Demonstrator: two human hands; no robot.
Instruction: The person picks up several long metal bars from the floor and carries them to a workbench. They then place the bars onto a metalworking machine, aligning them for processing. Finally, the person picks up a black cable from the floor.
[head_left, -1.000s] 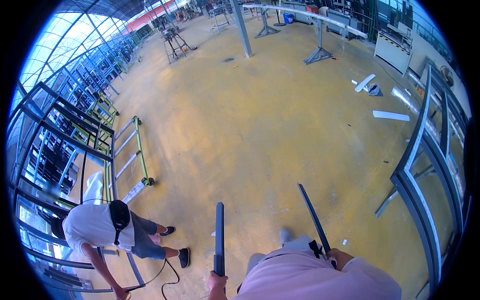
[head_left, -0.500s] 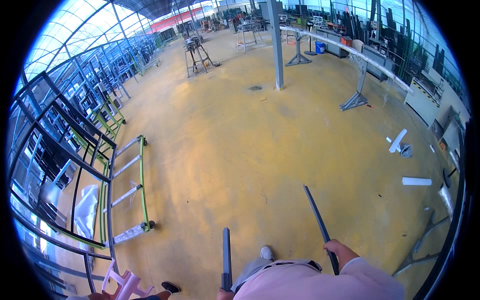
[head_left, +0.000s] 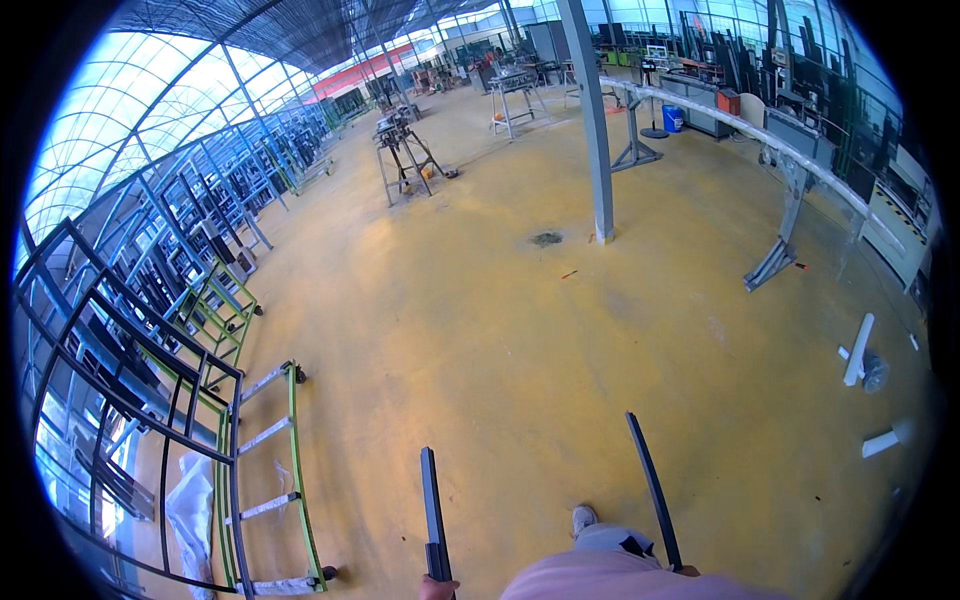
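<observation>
My left hand (head_left: 438,588) shows at the lower edge, closed around a dark grey metal bar (head_left: 431,495) that points forward and up, away from me. On the other side of my pink shirt, a second dark bar (head_left: 652,485) slants forward from my right hand (head_left: 688,571). Only a small part of that hand is visible beside the bar's near end; the shirt covers the rest. The bars are apart, with a shoe (head_left: 584,518) stepping on the yellow floor (head_left: 480,370) between them.
A green wheeled cart (head_left: 296,470) with black frames (head_left: 170,430) stands to my left, near white sheeting (head_left: 192,510). Ahead are a grey post (head_left: 592,130), a work stand (head_left: 403,160) and a long rail (head_left: 730,125) on legs. White scraps (head_left: 858,350) lie at right.
My view has moved forward and tilted up, so the post and rail sit lower in it. The pink stool and other person's shoe at lower left are out of view. Both bars stay held.
</observation>
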